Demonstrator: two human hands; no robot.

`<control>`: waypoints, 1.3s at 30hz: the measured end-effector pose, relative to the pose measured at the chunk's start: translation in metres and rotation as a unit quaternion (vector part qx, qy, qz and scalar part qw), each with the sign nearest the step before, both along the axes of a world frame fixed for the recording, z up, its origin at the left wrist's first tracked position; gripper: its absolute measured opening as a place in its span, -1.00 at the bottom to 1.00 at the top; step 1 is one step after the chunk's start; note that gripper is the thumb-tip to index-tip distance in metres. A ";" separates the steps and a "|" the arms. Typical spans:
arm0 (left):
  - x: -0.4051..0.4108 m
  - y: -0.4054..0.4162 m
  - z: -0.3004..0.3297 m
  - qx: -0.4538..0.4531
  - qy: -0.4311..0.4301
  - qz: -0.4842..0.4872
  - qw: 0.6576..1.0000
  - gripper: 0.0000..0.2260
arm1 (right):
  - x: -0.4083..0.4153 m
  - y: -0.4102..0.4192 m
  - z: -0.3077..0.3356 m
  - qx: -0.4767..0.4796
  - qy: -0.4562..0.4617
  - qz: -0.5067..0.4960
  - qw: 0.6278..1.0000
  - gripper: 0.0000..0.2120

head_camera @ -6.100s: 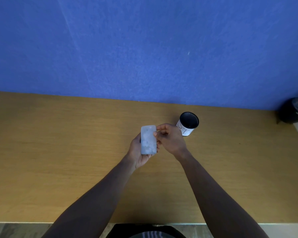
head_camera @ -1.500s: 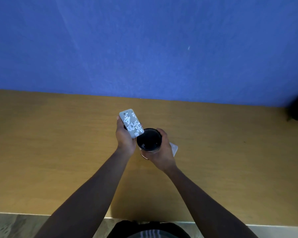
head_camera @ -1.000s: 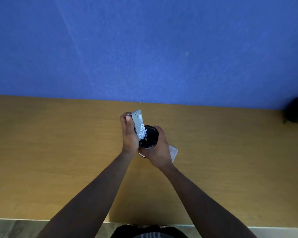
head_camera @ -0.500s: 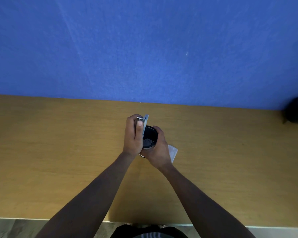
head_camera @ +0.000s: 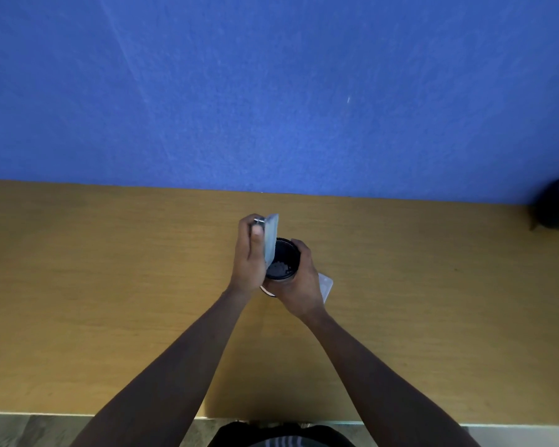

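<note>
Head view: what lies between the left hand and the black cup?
Only the clear tray, which the left hand holds tipped on edge over the mouth of the black cup; nothing else shows between them in the head view.

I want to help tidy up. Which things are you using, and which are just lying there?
In use: left hand, clear box tipped over black cup, right hand, white bits inside.
Lying about: clear lid on table, dark thing at far right.
</note>
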State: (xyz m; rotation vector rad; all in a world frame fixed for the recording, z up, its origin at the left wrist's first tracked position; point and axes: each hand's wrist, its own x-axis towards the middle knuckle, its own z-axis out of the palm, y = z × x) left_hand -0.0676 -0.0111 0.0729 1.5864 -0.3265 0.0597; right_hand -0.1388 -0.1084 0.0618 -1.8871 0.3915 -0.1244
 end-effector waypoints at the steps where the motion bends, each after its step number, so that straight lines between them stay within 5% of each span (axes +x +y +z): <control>1: 0.001 -0.001 0.001 -0.042 0.049 0.012 0.998 -0.73 | 0.000 -0.001 -0.002 0.005 0.003 -0.003 1.000 -0.05; 4: 0.002 -0.002 0.007 -0.149 0.180 0.042 0.971 -0.59 | 0.000 -0.004 -0.004 0.011 0.011 -0.005 1.000 -0.06; 8: 0.008 -0.002 0.009 -0.298 0.331 0.039 0.895 -0.47 | 0.000 -0.007 -0.004 0.022 0.013 -0.008 1.000 -0.08; 14: 0.011 0.001 0.001 -0.371 0.392 0.052 0.840 -0.46 | -0.001 -0.014 -0.004 0.027 0.020 -0.003 0.999 -0.16; 39: -0.002 -0.004 -0.024 -0.341 0.466 0.009 0.816 -0.58 | 0.008 -0.153 -0.030 -0.018 0.039 -0.140 0.989 -0.13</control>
